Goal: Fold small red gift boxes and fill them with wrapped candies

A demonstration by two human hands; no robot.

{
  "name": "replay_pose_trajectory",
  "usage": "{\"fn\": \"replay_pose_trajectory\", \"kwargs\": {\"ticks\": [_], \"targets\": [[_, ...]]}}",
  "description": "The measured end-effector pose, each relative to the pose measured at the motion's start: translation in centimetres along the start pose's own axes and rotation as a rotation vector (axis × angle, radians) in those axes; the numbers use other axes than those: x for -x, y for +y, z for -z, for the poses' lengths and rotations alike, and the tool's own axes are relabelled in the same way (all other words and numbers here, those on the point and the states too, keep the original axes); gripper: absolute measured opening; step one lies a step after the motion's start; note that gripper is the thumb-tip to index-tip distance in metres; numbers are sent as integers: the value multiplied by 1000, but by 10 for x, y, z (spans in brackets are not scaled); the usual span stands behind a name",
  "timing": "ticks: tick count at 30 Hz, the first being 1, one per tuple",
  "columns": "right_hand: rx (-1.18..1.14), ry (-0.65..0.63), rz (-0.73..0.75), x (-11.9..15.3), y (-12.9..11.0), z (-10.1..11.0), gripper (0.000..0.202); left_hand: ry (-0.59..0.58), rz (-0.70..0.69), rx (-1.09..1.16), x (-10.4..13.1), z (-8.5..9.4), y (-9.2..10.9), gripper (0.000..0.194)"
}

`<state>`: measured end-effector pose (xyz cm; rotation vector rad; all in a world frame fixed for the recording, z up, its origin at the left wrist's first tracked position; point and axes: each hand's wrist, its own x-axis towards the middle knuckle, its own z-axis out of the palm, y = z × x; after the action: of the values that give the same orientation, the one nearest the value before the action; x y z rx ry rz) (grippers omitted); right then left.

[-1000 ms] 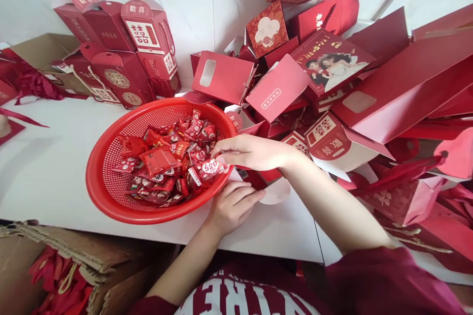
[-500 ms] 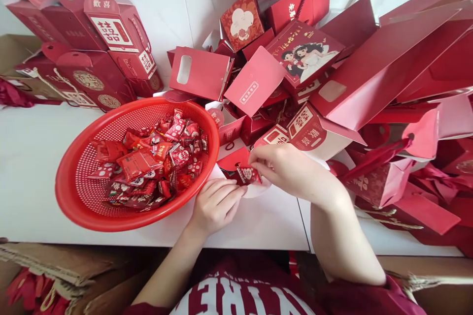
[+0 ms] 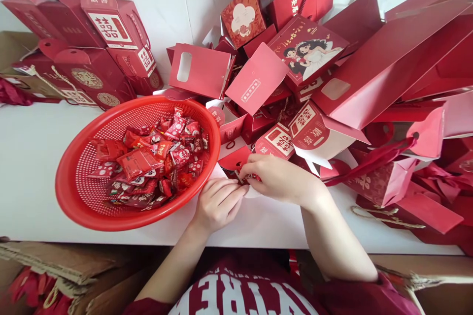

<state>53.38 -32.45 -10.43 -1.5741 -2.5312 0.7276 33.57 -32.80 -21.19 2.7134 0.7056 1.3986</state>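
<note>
Pinching wrapped sweet [image 3: 252, 176]: right hand [image 3: 276, 177], right of red basket [image 3: 67, 174], at open box [image 3: 234, 158]. Left hand [image 3: 218, 205] nearer basket, against box; its grip hidden, can't tell.

A white table [image 3: 29, 172] adjoins a marbled wall [image 3: 166, 5].

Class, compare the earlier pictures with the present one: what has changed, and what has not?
The right hand, earlier pinching a red-wrapped sweet at the right side of the perforated red basket, has carried it rightward to the open red box. Whether the sweet has been let go is unclear. The left hand stays beside the box, and the basket keeps its place.
</note>
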Motion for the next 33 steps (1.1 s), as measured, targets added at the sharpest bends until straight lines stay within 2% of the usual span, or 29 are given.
{"fn": "replay_pose_trajectory", "kwargs": {"ticks": [4, 8, 10, 12, 14, 16, 23, 28, 33], "targets": [[157, -30, 29, -11, -12, -7, 21, 13, 7, 11, 0, -2, -1, 28], [296, -71, -101, -9, -35, -4, 24, 23, -11, 23, 0, -2, -2, 25], [339, -47, -165, -3, -46, 1, 26, 27, -21, 29, 1, -3, -2, 26], [383, 30, -215, 3, -52, 7, 27, 27, -20, 36, 1, -3, -3, 28], [441, 99, -298, 7, -50, 13, 30, 27, -12, 39, 1, -3, -2, 29], [485, 105, -363, 6, -43, 17, 32, 33, -2, 35, 0, -3, -2, 29], [433, 149, -200, -8, -16, 8, 21, 36, 15, 21, -2, -3, 0, 29], [376, 125, -257, -9, -12, 7, 19, 30, 23, 25, -2, -2, 0, 31], [344, 113, -276, -7, -12, 11, 31, 22, 35, 23, -3, -2, 0, 28]]}}
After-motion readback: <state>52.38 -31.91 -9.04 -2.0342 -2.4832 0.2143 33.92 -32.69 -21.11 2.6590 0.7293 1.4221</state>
